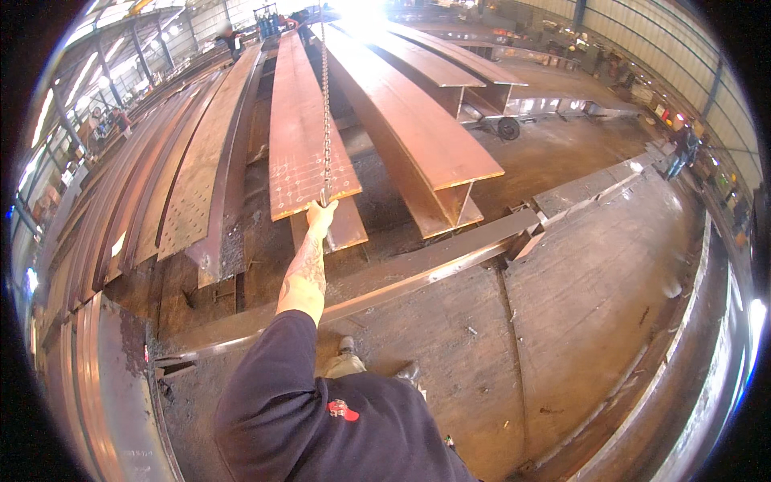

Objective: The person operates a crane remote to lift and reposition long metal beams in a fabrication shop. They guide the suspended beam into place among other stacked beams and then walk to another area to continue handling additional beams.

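My left arm, tattooed and in a dark short sleeve, reaches forward. Its hand, my left hand (322, 217), is closed round the lower end of a hanging metal chain (326, 128); a hook-like piece there is partly covered by my fingers. The chain runs up past the top of the view. Just behind my hand lies the near end of a rust-brown steel I-beam (309, 165), its top flange marked with lines and small circles. My right hand is not in view.
To the right lies another wide I-beam (418, 153), with more beams behind. Flanges with drilled holes (189, 213) crowd the left. A low steel rail (385, 285) crosses before my feet. One person (683, 149) stands far right, another (231, 42) at the back left.
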A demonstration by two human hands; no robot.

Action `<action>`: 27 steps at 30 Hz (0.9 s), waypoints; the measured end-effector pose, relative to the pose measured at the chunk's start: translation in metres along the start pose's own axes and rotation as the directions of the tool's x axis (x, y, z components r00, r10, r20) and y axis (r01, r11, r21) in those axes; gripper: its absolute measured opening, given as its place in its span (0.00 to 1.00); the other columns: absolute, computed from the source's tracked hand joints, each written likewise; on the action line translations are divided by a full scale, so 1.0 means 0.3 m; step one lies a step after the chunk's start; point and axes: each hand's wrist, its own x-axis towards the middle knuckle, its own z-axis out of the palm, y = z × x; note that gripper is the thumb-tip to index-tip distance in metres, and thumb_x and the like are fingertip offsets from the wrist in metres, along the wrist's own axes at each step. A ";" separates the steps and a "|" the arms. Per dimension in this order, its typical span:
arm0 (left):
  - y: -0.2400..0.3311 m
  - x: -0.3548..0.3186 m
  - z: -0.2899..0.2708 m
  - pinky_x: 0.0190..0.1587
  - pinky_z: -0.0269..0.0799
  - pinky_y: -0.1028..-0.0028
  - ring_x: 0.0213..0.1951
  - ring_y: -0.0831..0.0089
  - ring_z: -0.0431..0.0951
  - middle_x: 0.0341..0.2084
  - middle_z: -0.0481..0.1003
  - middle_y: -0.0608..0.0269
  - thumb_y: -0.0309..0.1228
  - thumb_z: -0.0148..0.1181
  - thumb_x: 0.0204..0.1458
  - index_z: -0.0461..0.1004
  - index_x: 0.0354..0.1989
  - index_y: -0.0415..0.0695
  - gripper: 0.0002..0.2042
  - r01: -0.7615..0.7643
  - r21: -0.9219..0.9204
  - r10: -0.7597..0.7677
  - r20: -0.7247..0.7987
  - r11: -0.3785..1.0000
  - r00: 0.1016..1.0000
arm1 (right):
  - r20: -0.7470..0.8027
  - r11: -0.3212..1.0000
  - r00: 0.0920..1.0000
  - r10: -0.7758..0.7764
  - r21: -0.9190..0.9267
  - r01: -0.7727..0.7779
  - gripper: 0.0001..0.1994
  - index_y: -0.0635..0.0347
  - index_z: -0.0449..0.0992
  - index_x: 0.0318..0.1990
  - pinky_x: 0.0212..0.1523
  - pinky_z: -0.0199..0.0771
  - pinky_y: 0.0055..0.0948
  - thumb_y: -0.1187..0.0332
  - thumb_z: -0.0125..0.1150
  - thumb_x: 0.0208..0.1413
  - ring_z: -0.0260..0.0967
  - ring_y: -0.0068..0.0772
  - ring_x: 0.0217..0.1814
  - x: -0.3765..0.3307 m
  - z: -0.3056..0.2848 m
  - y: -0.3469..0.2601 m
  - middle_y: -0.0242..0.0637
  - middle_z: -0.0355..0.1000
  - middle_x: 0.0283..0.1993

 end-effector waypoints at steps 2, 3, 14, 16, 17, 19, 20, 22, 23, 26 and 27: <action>-0.013 0.010 -0.086 0.31 0.70 0.72 0.27 0.71 0.77 0.28 0.77 0.57 0.43 0.68 0.43 0.72 0.38 0.36 0.22 0.026 -0.061 -0.024 0.024 0.998 0.999 | -0.030 0.999 1.000 -0.003 -0.050 0.001 0.28 0.48 0.57 0.59 0.36 0.71 0.34 0.69 0.61 0.50 0.69 0.30 0.35 -0.014 0.048 0.012 0.29 0.70 0.40; -0.051 0.043 -0.143 0.31 0.70 0.72 0.27 0.72 0.77 0.28 0.77 0.57 0.43 0.67 0.44 0.73 0.38 0.36 0.22 0.048 -0.121 -0.043 0.043 0.992 0.998 | -0.034 0.997 0.999 -0.009 -0.083 0.006 0.28 0.48 0.57 0.59 0.36 0.71 0.34 0.68 0.61 0.50 0.69 0.30 0.35 -0.019 0.082 0.009 0.29 0.70 0.40; -0.642 0.273 -0.404 0.38 0.71 0.71 0.36 0.72 0.77 0.33 0.77 0.57 0.37 0.64 0.47 0.74 0.42 0.36 0.18 0.239 -0.554 -0.127 0.233 0.797 0.964 | -0.174 0.941 0.974 -0.148 -0.329 0.084 0.27 0.49 0.58 0.58 0.38 0.71 0.34 0.66 0.61 0.51 0.69 0.31 0.36 -0.071 0.476 -0.031 0.29 0.70 0.39; -0.700 0.269 -0.484 0.39 0.71 0.73 0.36 0.74 0.76 0.33 0.77 0.60 0.34 0.63 0.48 0.74 0.43 0.36 0.17 0.264 -0.761 -0.103 0.254 0.592 0.962 | -0.106 0.929 0.976 -0.190 -0.342 0.143 0.27 0.49 0.58 0.58 0.38 0.71 0.34 0.65 0.61 0.51 0.69 0.31 0.36 -0.073 0.577 -0.057 0.29 0.70 0.39; -0.787 0.302 -0.527 0.39 0.70 0.74 0.36 0.75 0.76 0.34 0.77 0.62 0.32 0.62 0.49 0.74 0.44 0.37 0.16 0.280 -0.761 -0.155 0.234 0.586 0.960 | -0.007 0.919 0.982 -0.191 -0.352 0.176 0.30 0.51 0.57 0.59 0.42 0.70 0.34 0.64 0.63 0.49 0.68 0.32 0.41 -0.067 0.627 -0.102 0.32 0.69 0.42; -0.957 0.354 -0.581 0.42 0.69 0.75 0.37 0.76 0.75 0.36 0.76 0.63 0.31 0.62 0.48 0.73 0.45 0.37 0.16 0.320 -0.719 -0.253 0.204 0.617 0.946 | 0.171 0.906 0.970 -0.173 -0.359 0.225 0.37 0.55 0.56 0.61 0.49 0.67 0.35 0.60 0.68 0.44 0.66 0.34 0.50 -0.081 0.711 -0.157 0.36 0.67 0.49; -1.010 0.386 -0.593 0.42 0.69 0.75 0.37 0.76 0.75 0.36 0.76 0.63 0.31 0.62 0.48 0.73 0.45 0.37 0.16 0.337 -0.700 -0.273 0.208 0.630 0.939 | 0.250 0.902 0.956 -0.154 -0.360 0.239 0.40 0.57 0.55 0.62 0.53 0.66 0.35 0.59 0.71 0.42 0.65 0.35 0.54 -0.094 0.745 -0.172 0.39 0.67 0.52; -1.114 0.389 -0.631 0.42 0.69 0.75 0.37 0.77 0.74 0.36 0.75 0.63 0.31 0.63 0.48 0.73 0.44 0.37 0.16 0.406 -0.645 -0.340 0.233 0.647 0.911 | 0.149 0.743 0.985 -0.085 -0.649 0.163 0.40 0.55 0.57 0.62 0.58 0.61 0.34 0.56 0.70 0.41 0.62 0.36 0.58 -0.108 0.766 -0.124 0.38 0.66 0.54; -1.161 0.400 -0.636 0.42 0.69 0.75 0.35 0.77 0.74 0.34 0.75 0.64 0.32 0.63 0.48 0.73 0.43 0.37 0.16 0.347 -0.668 -0.324 0.164 0.658 0.932 | 0.187 0.773 0.982 0.007 -0.624 0.113 0.39 0.55 0.58 0.62 0.59 0.60 0.32 0.54 0.68 0.42 0.62 0.36 0.58 -0.129 0.818 -0.193 0.38 0.66 0.55; -1.241 0.393 -0.628 0.40 0.69 0.74 0.33 0.76 0.73 0.32 0.75 0.65 0.32 0.64 0.48 0.73 0.41 0.36 0.15 0.340 -0.750 -0.354 0.151 0.568 0.923 | 0.323 0.786 0.940 0.112 -0.607 0.115 0.39 0.55 0.58 0.63 0.59 0.59 0.32 0.55 0.67 0.42 0.61 0.36 0.60 -0.221 0.906 -0.362 0.38 0.65 0.56; -1.284 0.398 -0.608 0.38 0.69 0.74 0.33 0.76 0.73 0.31 0.75 0.64 0.32 0.65 0.47 0.74 0.38 0.36 0.14 0.339 -0.728 -0.373 0.123 0.595 0.920 | 0.386 0.789 0.915 0.114 -0.596 0.152 0.39 0.54 0.58 0.63 0.59 0.60 0.33 0.56 0.67 0.42 0.61 0.36 0.60 -0.215 0.932 -0.387 0.38 0.65 0.57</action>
